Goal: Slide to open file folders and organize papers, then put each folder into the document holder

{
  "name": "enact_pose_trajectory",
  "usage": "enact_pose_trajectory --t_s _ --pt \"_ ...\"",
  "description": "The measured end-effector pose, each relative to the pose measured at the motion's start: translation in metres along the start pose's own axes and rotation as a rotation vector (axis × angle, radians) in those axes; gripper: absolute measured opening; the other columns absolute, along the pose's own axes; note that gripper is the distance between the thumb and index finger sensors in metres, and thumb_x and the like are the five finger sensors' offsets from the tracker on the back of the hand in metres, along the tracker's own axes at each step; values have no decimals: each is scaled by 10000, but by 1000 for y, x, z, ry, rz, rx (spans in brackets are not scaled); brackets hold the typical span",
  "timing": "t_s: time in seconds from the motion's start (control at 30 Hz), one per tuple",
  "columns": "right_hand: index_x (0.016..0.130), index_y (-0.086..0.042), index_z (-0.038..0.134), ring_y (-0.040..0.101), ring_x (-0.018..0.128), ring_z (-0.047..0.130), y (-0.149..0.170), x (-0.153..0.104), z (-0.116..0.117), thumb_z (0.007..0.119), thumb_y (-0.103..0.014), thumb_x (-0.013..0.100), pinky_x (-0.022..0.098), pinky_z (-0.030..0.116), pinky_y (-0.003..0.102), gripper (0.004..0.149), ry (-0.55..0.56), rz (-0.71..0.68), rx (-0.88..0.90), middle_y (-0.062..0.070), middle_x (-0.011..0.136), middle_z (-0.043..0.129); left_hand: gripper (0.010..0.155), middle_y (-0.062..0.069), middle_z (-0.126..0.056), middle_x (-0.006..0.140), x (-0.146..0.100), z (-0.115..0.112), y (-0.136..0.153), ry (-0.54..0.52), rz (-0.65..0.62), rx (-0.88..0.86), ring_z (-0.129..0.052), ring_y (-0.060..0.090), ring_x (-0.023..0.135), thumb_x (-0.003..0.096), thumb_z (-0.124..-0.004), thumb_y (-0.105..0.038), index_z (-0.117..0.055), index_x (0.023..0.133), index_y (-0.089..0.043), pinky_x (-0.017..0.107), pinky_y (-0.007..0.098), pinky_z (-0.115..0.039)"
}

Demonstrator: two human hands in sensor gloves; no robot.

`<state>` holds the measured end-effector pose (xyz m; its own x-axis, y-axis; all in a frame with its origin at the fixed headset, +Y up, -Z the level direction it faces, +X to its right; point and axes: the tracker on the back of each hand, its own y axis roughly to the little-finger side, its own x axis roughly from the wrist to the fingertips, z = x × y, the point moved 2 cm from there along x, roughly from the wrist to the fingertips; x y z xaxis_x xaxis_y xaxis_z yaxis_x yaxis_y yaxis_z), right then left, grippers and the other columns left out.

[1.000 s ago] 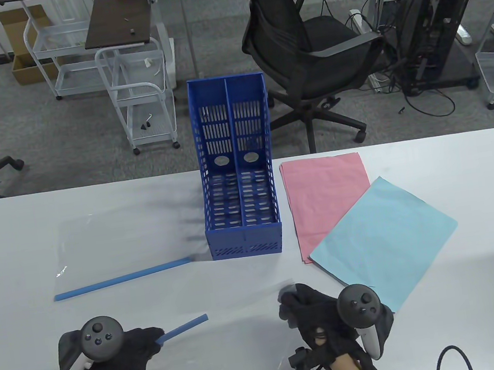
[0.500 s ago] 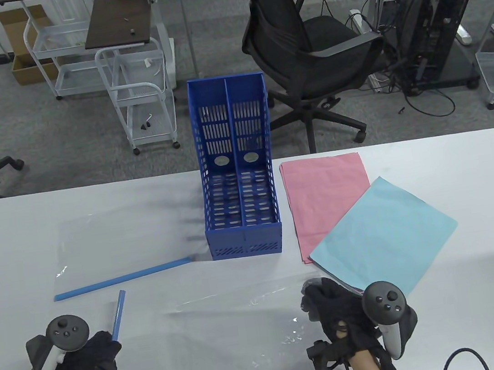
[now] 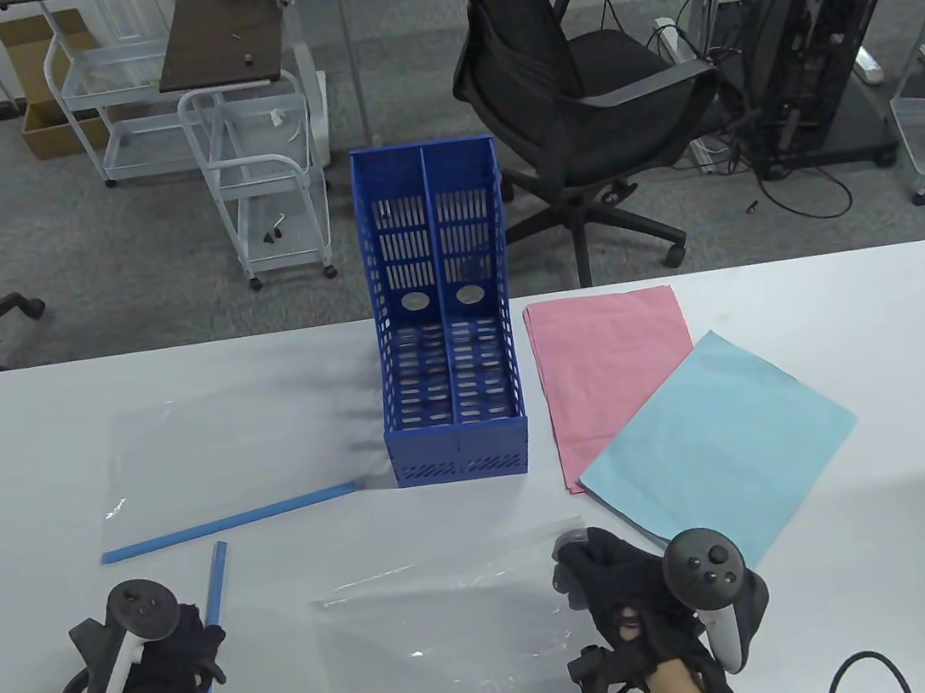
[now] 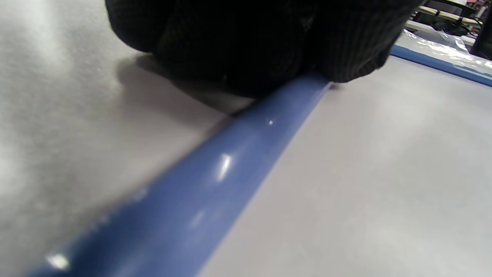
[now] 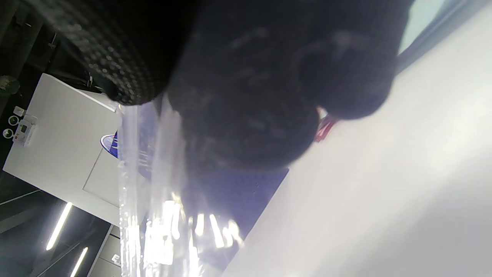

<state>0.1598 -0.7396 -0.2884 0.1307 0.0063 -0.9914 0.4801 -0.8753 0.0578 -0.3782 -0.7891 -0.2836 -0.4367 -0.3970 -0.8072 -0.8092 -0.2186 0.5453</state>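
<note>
My left hand (image 3: pixel 189 656) grips a loose blue slide bar (image 3: pixel 218 578) at the table's front left; the bar points away from me and lies on the table in the left wrist view (image 4: pixel 215 165), under the glove (image 4: pixel 250 38). My right hand (image 3: pixel 579 562) pinches the far right corner of a clear folder cover (image 3: pixel 443 633), which lies flat between the hands without a bar; the right wrist view shows the shiny cover (image 5: pixel 153 219) below the glove (image 5: pixel 250 96). A second clear folder (image 3: pixel 226 440) with its blue bar (image 3: pixel 228 517) on lies behind the left hand. The blue two-slot document holder (image 3: pixel 459 441) stands mid-table.
A pink paper stack (image 3: pixel 601 353) and a light blue sheet (image 3: pixel 725 438) overlapping it lie right of the holder, close to my right hand. A black cable (image 3: pixel 861 673) curls at the front right. Office chairs and carts stand on the floor beyond the table's far edge.
The left hand has drawn the blue bar off the clear cover, moved left and turned the bar to point away. The right hand, still pinching the cover, shifted slightly right.
</note>
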Motion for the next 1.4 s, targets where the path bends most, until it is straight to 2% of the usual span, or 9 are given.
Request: enact_pose_trajectory --t_s 0.37,0.5,0.63,0.73,0.9,1.07,1.2,1.3,1.4 --pt "676 -194 947 171 271 1061 0 0 1 849 -428 349 322 911 385 414 -8 4 -2 1 469 1079 503 -27 -995 554 -1 2 5 -3 3 -47 -1003 188 441 428 -862 -507 -877 841 -220 527 469 -831" --pt "677 -197 946 171 274 1061 -1 0 4 849 -429 349 326 912 384 413 -13 3 -16 -1 473 1079 522 -21 -998 568 -16 14 4 -98 -27 -66 -1008 193 459 427 -849 -523 -862 852 -218 526 473 -830" --pt "684 -211 942 165 291 1062 -5 -1 11 846 -435 350 338 911 379 413 -39 -26 -23 -11 487 1077 616 -1 -972 758 -55 25 -25 -243 -287 -101 -991 240 642 420 -835 -546 -777 957 -250 599 498 -797" --pt "688 -223 939 167 306 1063 -10 -3 15 846 -437 350 349 909 381 411 -62 -69 -8 -18 500 1075 697 -9 -783 1073 -81 14 -63 -184 -607 -138 -827 274 979 431 -821 -556 -652 1067 -326 721 547 -704" --pt "705 -277 932 197 434 1061 -26 -8 22 849 -430 340 437 886 417 405 -164 -248 53 -37 594 1067 759 -117 -571 1207 -111 -11 -111 -77 -852 17 -588 228 1168 420 -798 -585 -515 1107 -429 828 570 -555" --pt "712 -328 927 209 534 1044 -45 -19 29 851 -423 333 523 843 455 398 -257 -399 107 -57 664 1047 618 -43 -842 1047 -115 -16 -117 40 -992 -129 -931 232 916 445 -820 -481 -703 1039 -359 736 560 -709" --pt "741 -306 905 224 571 1037 -54 -27 27 835 -449 349 548 829 466 424 -203 -437 56 -47 700 1033 431 -8 -1025 727 -120 -7 -113 -62 -1006 -159 -1055 193 549 446 -817 -417 -907 853 -307 602 483 -827" --pt "910 -296 736 300 787 923 -51 -26 15 839 -514 336 651 722 551 623 -92 -381 -9 -8 922 876 425 -12 -1035 675 -118 2 -105 -131 -962 -196 -1058 175 478 444 -812 -419 -914 843 -315 555 466 -852" --pt "997 -261 559 354 912 785 -39 -19 0 852 -550 321 687 642 588 792 6 -302 -73 36 1049 691 427 -15 -1043 643 -108 5 -93 -94 -912 -350 -1062 163 432 447 -807 -418 -916 846 -314 518 458 -870"
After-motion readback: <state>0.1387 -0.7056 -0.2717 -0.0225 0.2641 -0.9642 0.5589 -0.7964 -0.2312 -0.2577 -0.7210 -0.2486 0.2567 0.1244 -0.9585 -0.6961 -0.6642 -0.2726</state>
